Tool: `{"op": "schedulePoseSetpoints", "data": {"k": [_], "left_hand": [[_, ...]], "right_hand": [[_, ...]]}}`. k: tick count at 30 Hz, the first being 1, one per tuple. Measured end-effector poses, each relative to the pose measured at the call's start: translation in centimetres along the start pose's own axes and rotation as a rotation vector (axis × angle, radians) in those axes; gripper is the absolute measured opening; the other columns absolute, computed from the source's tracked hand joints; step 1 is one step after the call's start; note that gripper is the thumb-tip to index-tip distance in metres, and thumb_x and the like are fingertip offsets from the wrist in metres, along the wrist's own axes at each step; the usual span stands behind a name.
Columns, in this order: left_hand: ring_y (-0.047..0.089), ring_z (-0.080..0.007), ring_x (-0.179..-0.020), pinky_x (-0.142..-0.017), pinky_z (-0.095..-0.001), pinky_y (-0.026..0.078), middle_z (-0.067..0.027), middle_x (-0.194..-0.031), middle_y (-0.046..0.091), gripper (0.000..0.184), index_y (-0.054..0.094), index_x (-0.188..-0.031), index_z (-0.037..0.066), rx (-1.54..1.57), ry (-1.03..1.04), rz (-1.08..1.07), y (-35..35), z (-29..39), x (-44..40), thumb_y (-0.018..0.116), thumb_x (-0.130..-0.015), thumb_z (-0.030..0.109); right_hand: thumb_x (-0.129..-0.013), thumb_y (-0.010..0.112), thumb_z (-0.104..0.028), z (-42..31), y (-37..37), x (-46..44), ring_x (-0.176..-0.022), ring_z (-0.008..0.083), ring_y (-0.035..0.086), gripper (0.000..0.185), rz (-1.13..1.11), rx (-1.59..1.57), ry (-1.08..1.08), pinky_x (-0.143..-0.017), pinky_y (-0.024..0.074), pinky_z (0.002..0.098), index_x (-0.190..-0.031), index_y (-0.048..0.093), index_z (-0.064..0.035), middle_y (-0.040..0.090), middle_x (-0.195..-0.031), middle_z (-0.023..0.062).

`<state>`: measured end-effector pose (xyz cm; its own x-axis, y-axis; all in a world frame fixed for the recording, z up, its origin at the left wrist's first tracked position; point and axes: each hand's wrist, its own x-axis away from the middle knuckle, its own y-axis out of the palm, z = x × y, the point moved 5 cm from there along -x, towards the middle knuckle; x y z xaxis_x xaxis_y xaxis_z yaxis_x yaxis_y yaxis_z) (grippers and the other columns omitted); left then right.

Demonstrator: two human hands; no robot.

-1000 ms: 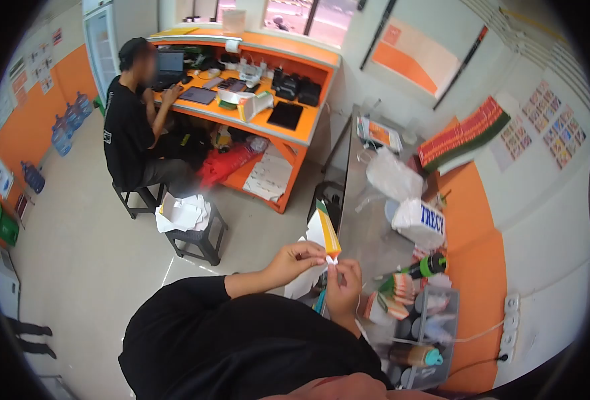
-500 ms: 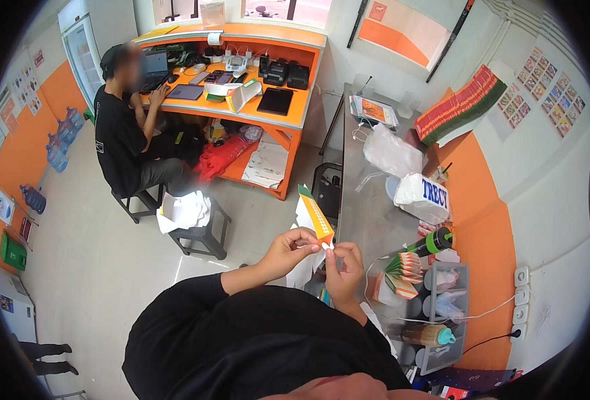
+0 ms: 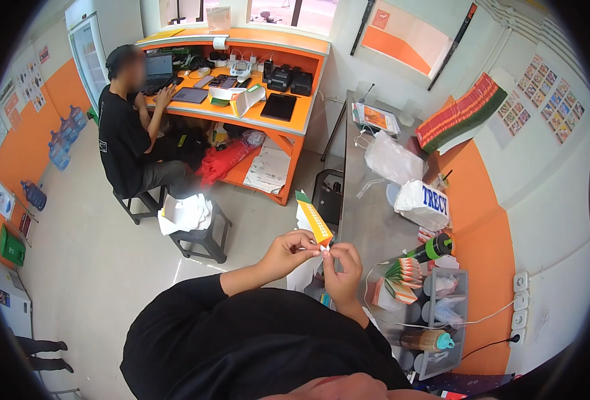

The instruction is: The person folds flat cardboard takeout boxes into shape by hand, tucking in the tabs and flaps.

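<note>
Orange-yellow folded carton [image 3: 318,224] rises between left hand [image 3: 291,254] and right hand [image 3: 343,272].

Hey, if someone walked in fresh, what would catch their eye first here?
Probably the big orange desk at the back, with a person in black seated at it. Next, the red-and-green stack by the right wall. Up close, the left hand and right hand pinch a yellow carton mid-view.
</note>
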<state>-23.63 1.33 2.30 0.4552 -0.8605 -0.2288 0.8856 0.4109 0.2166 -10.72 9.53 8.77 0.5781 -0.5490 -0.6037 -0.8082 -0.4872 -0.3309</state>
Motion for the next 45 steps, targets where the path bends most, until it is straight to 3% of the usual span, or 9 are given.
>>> {"op": "schedulePoseSetpoints", "data": {"k": [10, 16, 19, 21, 28, 37, 40, 42, 45], "left_hand": [[0.06, -0.0107, -0.101, -0.093, -0.0281, 0.05, -0.0035, -0.105, 0.062, 0.011, 0.057, -0.108, 0.002, 0.195, 0.005, -0.027, -0.2, -0.8, -0.5, 0.058, -0.098, 0.007], [0.06, -0.008, -0.096, -0.086, -0.0244, 0.049, -0.0024, -0.101, 0.062, 0.011, 0.058, -0.106, 0.002, 0.016, 0.057, -0.055, -0.3, -1.4, -0.6, 0.06, -0.097, 0.008], [0.059, -0.0081, -0.096, -0.087, -0.0247, 0.048, -0.002, -0.101, 0.061, 0.012, 0.057, -0.107, 0.002, 0.024, 0.069, -0.037, -0.2, -1.3, -0.6, 0.06, -0.098, 0.009], [0.059, -0.0091, -0.099, -0.09, -0.0259, 0.047, -0.0017, -0.103, 0.059, 0.012, 0.056, -0.108, 0.004, 0.057, 0.051, -0.032, 0.1, -1.3, -0.5, 0.059, -0.099, 0.009], [0.057, -0.0118, -0.1, -0.091, -0.0273, 0.045, -0.0044, -0.104, 0.056, 0.011, 0.059, -0.106, 0.003, -0.091, 0.183, -0.055, 0.9, 1.6, 0.0, 0.059, -0.097, 0.009], [0.061, -0.0133, -0.097, -0.084, -0.026, 0.05, -0.0074, -0.105, 0.059, 0.013, 0.063, -0.104, 0.001, -0.141, 0.162, 0.008, -0.1, 1.9, 0.0, 0.063, -0.095, 0.01], [0.061, -0.0141, -0.101, -0.088, -0.0273, 0.05, -0.0078, -0.107, 0.059, 0.013, 0.063, -0.106, 0.0, -0.18, 0.172, -0.031, 0.0, 1.6, 0.0, 0.06, -0.096, 0.008], [0.061, -0.0173, -0.104, -0.09, -0.03, 0.05, -0.009, -0.109, 0.06, 0.015, 0.063, -0.108, 0.0, -0.197, 0.183, -0.028, 0.2, 1.8, 0.0, 0.06, -0.096, 0.008], [0.061, -0.0223, -0.107, -0.092, -0.0328, 0.049, -0.0106, -0.112, 0.061, 0.019, 0.062, -0.112, 0.001, -0.491, 0.338, -0.063, 0.6, 3.6, 0.5, 0.06, -0.094, 0.006]], "right_hand": [[-0.082, 0.068, 0.002, 0.3, 0.5, -0.2, -0.078, 0.0265, 0.062, 0.006, -0.046, 0.048, -0.08, -0.07, 0.0479, 0.0345, -0.081, 0.062, 0.0014, 0.061, -0.086, 0.0124], [-0.081, 0.068, 0.001, 0.4, 1.1, 0.0, -0.079, 0.0269, 0.061, 0.01, -0.083, 0.052, -0.075, -0.073, 0.0473, 0.0344, -0.08, 0.058, 0.0002, 0.06, -0.085, 0.0136], [-0.084, 0.069, 0.001, 1.9, 1.7, 0.7, -0.083, 0.0231, 0.061, 0.013, -0.078, 0.036, -0.074, -0.075, 0.0473, 0.0321, -0.084, 0.056, -0.0004, 0.062, -0.092, 0.0124], [-0.086, 0.071, -0.003, 3.8, 2.1, 1.7, -0.079, 0.022, 0.06, 0.015, 0.071, -0.281, 0.099, -0.073, 0.0475, 0.0319, -0.086, 0.057, -0.0008, 0.061, -0.089, 0.0119], [-0.088, 0.071, -0.002, 4.6, 2.3, 2.0, -0.084, 0.0156, 0.056, 0.017, -0.053, -0.28, 0.009, -0.077, 0.0477, 0.03, -0.09, 0.054, -0.0011, 0.057, -0.088, 0.008], [-0.089, 0.064, 0.003, 5.3, 4.2, 3.2, -0.104, 0.0181, 0.056, 0.038, -0.152, -0.579, 0.052, -0.095, 0.0491, 0.0321, -0.118, 0.04, -0.0024, 0.048, -0.115, 0.0098], [-0.093, 0.056, 0.002, 8.5, 5.6, 4.8, -0.106, 0.0195, 0.058, 0.037, -0.287, -0.526, 0.271, -0.093, 0.0539, 0.0346, -0.123, 0.036, -0.0029, 0.049, -0.117, 0.0105], [-0.099, 0.049, -0.006, 9.5, 6.1, 5.6, -0.102, 0.0213, 0.063, 0.033, -0.24, -0.648, 0.569, -0.078, 0.0611, 0.0318, -0.129, 0.036, -0.0033, 0.053, -0.119, 0.0126], [-0.1, 0.045, -0.007, 10.3, 5.6, 5.5, -0.098, 0.0209, 0.066, 0.034, -0.11, -0.664, 0.661, -0.068, 0.0635, 0.03, -0.133, 0.036, -0.0052, 0.055, -0.12, 0.0142]]}}
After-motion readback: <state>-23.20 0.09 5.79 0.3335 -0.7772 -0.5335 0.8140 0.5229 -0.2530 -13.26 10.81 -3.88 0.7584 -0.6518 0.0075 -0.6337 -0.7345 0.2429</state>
